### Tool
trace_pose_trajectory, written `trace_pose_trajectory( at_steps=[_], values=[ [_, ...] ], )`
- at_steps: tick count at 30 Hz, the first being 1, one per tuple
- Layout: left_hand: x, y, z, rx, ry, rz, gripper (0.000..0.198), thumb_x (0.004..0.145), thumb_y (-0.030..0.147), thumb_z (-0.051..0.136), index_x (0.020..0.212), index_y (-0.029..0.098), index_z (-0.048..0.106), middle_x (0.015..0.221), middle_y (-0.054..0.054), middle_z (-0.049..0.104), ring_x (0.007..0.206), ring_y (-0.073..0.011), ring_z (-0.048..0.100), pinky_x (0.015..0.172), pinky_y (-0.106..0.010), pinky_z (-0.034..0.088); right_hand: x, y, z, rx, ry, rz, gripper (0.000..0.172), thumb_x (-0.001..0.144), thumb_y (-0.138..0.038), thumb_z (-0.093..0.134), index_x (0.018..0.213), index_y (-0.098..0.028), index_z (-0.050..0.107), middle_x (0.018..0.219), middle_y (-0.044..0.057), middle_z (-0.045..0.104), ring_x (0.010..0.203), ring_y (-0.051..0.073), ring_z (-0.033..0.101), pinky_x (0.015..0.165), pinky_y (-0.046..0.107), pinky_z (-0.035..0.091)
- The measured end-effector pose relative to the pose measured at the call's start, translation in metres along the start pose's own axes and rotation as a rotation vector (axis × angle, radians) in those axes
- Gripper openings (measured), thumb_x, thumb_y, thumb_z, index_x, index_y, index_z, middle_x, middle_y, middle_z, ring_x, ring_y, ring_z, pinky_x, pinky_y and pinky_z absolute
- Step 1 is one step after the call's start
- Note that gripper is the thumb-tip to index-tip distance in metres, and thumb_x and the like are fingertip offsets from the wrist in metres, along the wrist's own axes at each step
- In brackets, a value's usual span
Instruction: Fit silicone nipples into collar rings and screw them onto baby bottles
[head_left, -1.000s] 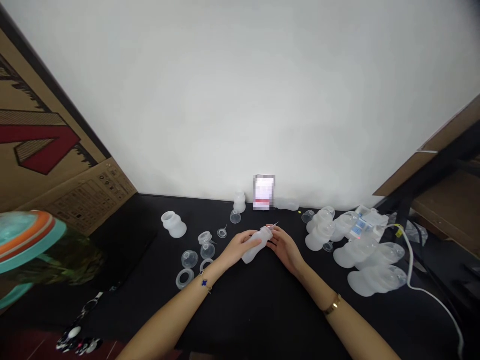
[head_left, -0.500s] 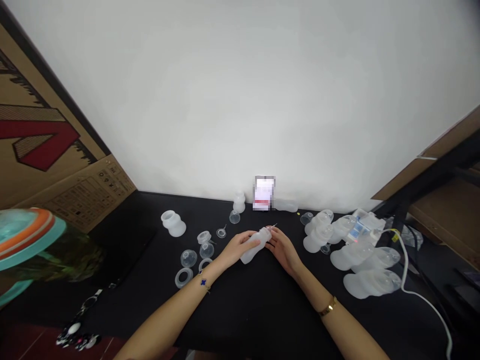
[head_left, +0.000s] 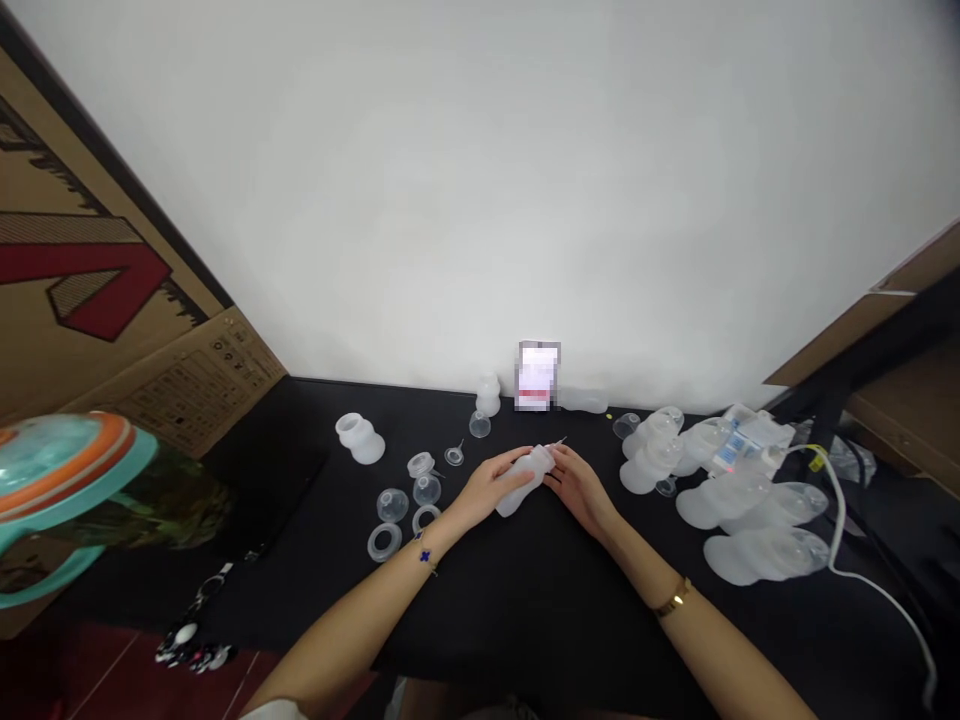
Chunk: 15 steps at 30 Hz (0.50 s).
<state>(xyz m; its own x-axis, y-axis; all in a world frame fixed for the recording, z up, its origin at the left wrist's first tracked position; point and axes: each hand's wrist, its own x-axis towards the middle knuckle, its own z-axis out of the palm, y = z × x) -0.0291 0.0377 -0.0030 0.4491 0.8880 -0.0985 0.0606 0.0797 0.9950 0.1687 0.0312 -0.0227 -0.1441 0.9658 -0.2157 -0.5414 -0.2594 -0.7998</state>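
Frosted silicone bottle (head_left: 526, 482) sits between the left hand (head_left: 489, 485) and right hand (head_left: 579, 490), fingers (head_left: 561, 462) closed around it, clear plastic rings (head_left: 385, 542) at eight o'clock on the black worktop (head_left: 525, 620).

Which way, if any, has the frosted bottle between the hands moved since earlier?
No: the frosted bottle keeps its place against the clear ring on the table; the whole view shifted.
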Motion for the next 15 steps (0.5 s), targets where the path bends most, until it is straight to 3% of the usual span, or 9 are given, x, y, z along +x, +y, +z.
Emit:
trace_pose_trajectory(
  at_steps=[6,15],
  values=[
    [0.0046,-0.0068,-0.002,-0.046,-0.012,0.047,0.061,0.085,0.05,0.071,0.137,0.02,0.063,0.134,-0.01,0.067,0.124,-0.0327,0.06,0.108,-0.044,0.044,-0.0003,-0.001,0.0001,-0.032,-0.029,0.018,0.034,0.077,-0.045,0.079,0.106,-0.027,0.076,0.109,0.005,0.076,0.109,0.027,0.064,0.099,0.042,0.045],
    [0.0023,-0.0022,-0.0001,0.008,0.024,-0.002,0.064,0.083,0.051,0.071,0.137,0.018,0.062,0.128,-0.01,0.07,0.119,-0.0324,0.062,0.101,-0.041,0.048,-0.0005,-0.0002,0.0005,-0.011,-0.012,-0.006,0.025,0.076,-0.038,0.083,0.096,-0.025,0.076,0.103,0.003,0.075,0.099,0.022,0.066,0.093,0.038,0.047]
  ],
)
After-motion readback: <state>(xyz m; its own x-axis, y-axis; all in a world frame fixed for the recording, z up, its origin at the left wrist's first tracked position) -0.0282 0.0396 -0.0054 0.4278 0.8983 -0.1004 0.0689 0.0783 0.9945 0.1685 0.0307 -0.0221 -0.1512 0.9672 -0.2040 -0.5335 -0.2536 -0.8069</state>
